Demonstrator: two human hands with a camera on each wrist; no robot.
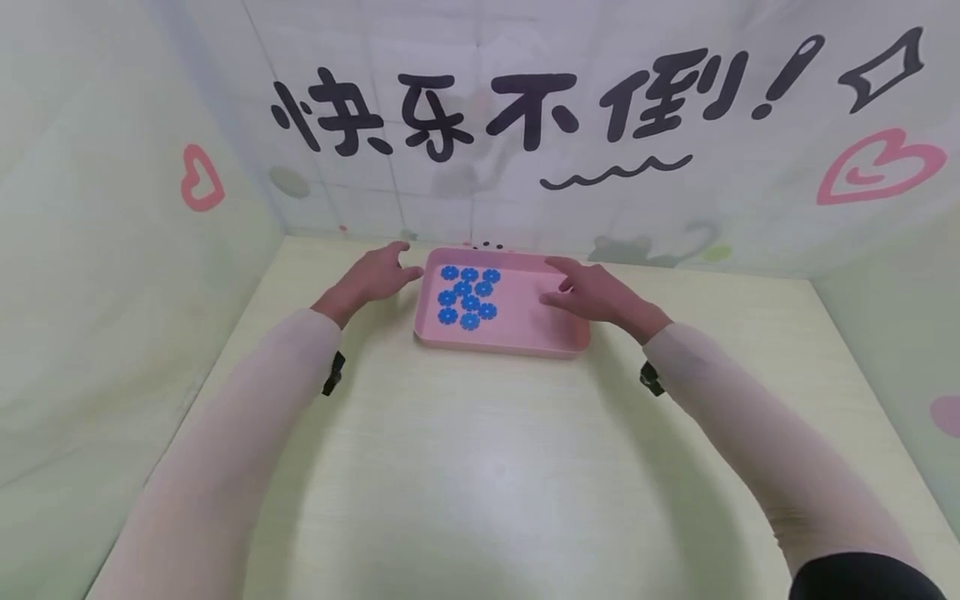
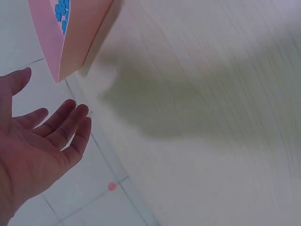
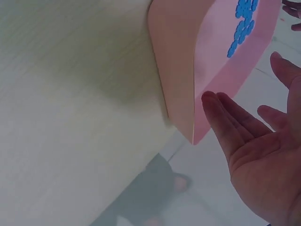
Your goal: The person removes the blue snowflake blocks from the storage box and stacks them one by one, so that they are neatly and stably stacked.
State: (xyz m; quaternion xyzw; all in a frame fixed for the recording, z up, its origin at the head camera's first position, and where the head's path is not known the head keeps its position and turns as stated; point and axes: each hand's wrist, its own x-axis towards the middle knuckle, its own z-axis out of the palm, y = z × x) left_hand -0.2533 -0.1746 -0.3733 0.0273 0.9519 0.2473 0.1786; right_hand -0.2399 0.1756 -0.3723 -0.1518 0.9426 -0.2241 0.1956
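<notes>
A pink rectangular tray (image 1: 517, 346) lies at the back of the table, with several small blue flower-shaped pieces (image 1: 470, 302) grouped in its left half. My left hand (image 1: 372, 275) hovers just left of the tray, thumb and fingers spread apart and holding nothing. In the left wrist view, that hand (image 2: 47, 141) shows its palm with fingers loosely bent near a tray corner. Over the tray's right end is my right hand (image 1: 592, 292), empty, thumb apart from the fingers. The right wrist view has this hand's fingertips (image 3: 210, 101) close beside the tray wall (image 3: 176, 61).
The pale wooden table (image 1: 480, 467) reaches toward me in front of the tray. A white cloth backdrop (image 1: 480, 200) with large black characters rises right behind the tray. Green-tinted cloth walls (image 1: 112, 292) stand at both sides.
</notes>
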